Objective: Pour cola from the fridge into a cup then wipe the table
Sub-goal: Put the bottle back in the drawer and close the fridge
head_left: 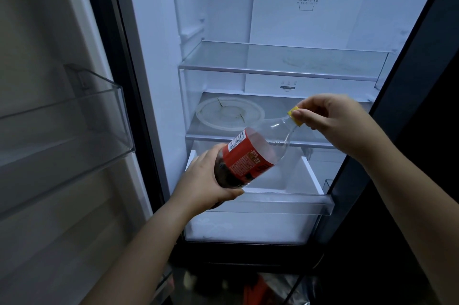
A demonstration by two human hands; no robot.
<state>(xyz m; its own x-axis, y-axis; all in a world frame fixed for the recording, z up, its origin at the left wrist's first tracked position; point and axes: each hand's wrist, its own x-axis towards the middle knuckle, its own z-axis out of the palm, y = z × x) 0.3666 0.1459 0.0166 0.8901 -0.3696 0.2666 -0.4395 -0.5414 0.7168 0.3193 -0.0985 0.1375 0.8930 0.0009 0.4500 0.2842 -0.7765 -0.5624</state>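
A cola bottle [250,155] with a red label and a yellow cap [294,117] is held tilted in front of the open fridge [273,19], neck pointing up and to the right. Dark cola fills only its lower part. My left hand [206,180] grips the bottle's base end. My right hand [330,118] pinches the yellow cap with its fingertips. No cup and no table are in view.
A round clear lid or plate [229,112] lies on the fridge's lower glass shelf. A white drawer [285,185] below stands pulled out. The open door with its clear bin [69,126] is at left. A dark fridge edge [409,81] runs down the right.
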